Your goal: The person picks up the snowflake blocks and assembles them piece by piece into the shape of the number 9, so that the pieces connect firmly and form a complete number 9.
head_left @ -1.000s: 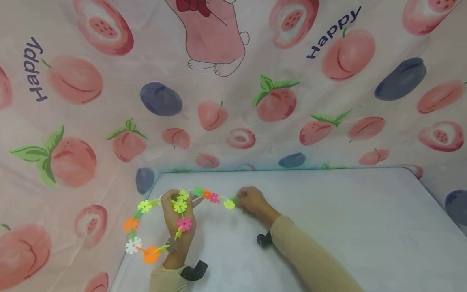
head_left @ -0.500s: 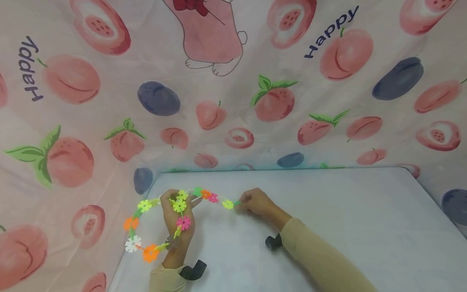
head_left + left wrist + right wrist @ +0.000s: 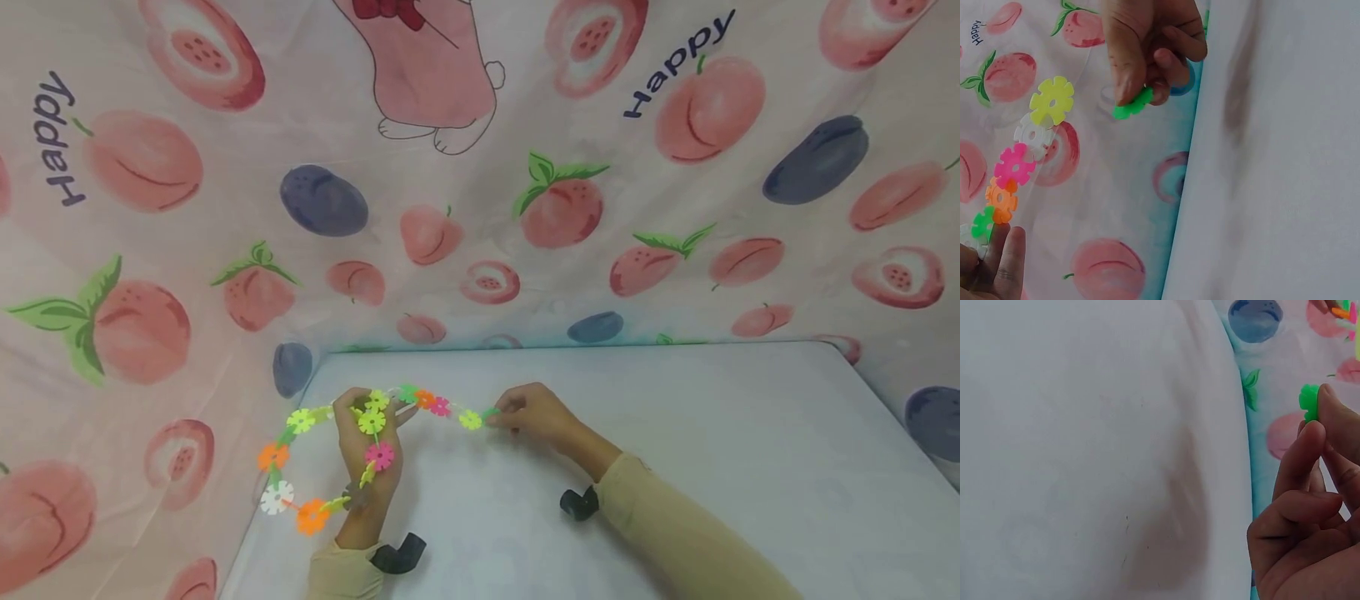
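Note:
A chain of flower-shaped plastic discs, in yellow, orange, pink, green and white, hangs in a loop around my left hand. The left hand holds the chain up near its top, and a short run extends right to a yellow disc at its end. My right hand pinches a single green flower disc between thumb and index finger. In the left wrist view, a gap separates this green disc from the yellow one. Two straight fingers of the left hand lie beside the chain.
Both hands are above a white table. A fruit-printed cloth hangs behind and at the left of it. Black wrist mounts sit at both sleeves.
The right forearm and wrist have swung to the right, while its fingertips stay near the chain's end, and more of the green disc shows. The left hand and chain hold nearly still.

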Demonstrator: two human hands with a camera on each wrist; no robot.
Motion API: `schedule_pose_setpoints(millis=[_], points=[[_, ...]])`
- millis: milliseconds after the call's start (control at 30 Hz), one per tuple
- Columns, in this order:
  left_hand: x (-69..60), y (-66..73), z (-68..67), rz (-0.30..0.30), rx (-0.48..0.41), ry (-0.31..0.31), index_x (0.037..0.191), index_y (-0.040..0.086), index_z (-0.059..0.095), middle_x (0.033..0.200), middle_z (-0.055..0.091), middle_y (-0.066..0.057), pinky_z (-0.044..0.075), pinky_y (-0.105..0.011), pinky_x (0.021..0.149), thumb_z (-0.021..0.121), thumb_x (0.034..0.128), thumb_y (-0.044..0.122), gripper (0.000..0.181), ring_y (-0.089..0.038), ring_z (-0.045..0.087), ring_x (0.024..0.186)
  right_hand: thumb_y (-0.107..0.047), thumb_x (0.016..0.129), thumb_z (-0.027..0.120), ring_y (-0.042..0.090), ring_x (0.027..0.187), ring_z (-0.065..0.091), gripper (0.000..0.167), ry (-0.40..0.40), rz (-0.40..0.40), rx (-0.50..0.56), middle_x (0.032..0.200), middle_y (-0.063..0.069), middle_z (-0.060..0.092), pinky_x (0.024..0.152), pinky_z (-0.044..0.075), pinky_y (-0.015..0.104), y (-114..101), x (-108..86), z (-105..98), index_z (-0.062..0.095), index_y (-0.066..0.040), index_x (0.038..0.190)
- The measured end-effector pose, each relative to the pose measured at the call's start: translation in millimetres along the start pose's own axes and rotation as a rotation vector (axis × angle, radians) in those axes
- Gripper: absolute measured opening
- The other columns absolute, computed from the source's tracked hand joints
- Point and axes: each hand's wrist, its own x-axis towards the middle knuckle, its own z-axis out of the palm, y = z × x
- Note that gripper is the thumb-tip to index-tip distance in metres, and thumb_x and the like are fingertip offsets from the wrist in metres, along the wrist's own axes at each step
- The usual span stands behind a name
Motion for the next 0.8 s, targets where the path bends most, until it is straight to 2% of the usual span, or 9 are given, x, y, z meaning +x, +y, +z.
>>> schedule_pose_setpoints(millis=[167, 267, 400, 533, 667, 800], points=[[1.6, -3.1, 0.0, 0.005, -0.006, 0.002, 0.131, -0.001, 0.037, 0.108, 0.049, -0.005, 0.059, -0.025, 0.082, 0.061, 0.0957, -0.007, 0.043, -0.013, 0.068, 0.101, -0.036, 0.085, 0.082, 0.032, 0.078, 0.063, 0.016, -0.003, -0.008, 0.023, 0.079, 0.009, 0.071, 0.061, 0.047, 0.031, -3, -11.7, -5, 0.077, -0.022, 0.089], [2.8, -4.2, 0.5, -0.003, -0.039, 0.003, 0.129, 0.002, 0.039, 0.108, 0.049, -0.005, 0.059, -0.027, 0.082, 0.062, 0.0957, -0.007, 0.042, -0.013, 0.069, 0.100, -0.034, 0.086, 0.082, 0.037, 0.080, 0.063, 0.015, -0.008, -0.029, 0.041, 0.076, 0.009, 0.071, 0.060, 0.047, 0.030, -4, -19.8, -7, 0.078, -0.021, 0.091], [3.7, -4.5, 1.7, -0.024, -0.076, 0.000, 0.126, 0.008, 0.040, 0.109, 0.049, -0.006, 0.060, -0.029, 0.081, 0.062, 0.0956, -0.007, 0.040, -0.013, 0.070, 0.100, -0.033, 0.085, 0.083, 0.040, 0.083, 0.065, 0.014, -0.009, -0.035, 0.059, 0.082, 0.012, 0.074, 0.061, 0.048, 0.031, -7, -30.0, -9, 0.079, -0.022, 0.093], [3.7, -3.8, 2.5, -0.030, -0.084, -0.011, 0.128, 0.006, 0.039, 0.109, 0.049, -0.007, 0.060, -0.029, 0.082, 0.062, 0.0958, -0.007, 0.041, -0.013, 0.070, 0.101, -0.033, 0.084, 0.084, 0.037, 0.081, 0.068, 0.015, 0.002, -0.042, 0.083, 0.089, 0.013, 0.076, 0.064, 0.050, 0.034, -9, -37.8, -8, 0.079, -0.023, 0.094], [2.6, -3.0, 3.4, -0.038, -0.083, -0.016, 0.129, 0.003, 0.037, 0.109, 0.048, -0.007, 0.060, -0.028, 0.082, 0.060, 0.0963, -0.007, 0.041, -0.014, 0.070, 0.101, -0.032, 0.084, 0.084, 0.027, 0.074, 0.070, 0.016, 0.019, -0.076, 0.113, 0.090, 0.013, 0.076, 0.070, 0.055, 0.041, -11, -43.3, -6, 0.079, -0.021, 0.095], [1.1, -2.7, 4.8, -0.051, -0.088, -0.018, 0.128, 0.007, 0.039, 0.109, 0.049, -0.008, 0.060, -0.028, 0.082, 0.060, 0.0965, -0.007, 0.040, -0.015, 0.070, 0.101, -0.028, 0.084, 0.083, 0.025, 0.071, 0.071, 0.014, 0.033, -0.113, 0.128, 0.088, 0.016, 0.076, 0.072, 0.055, 0.043, -11, -46.6, -4, 0.079, -0.020, 0.094]])
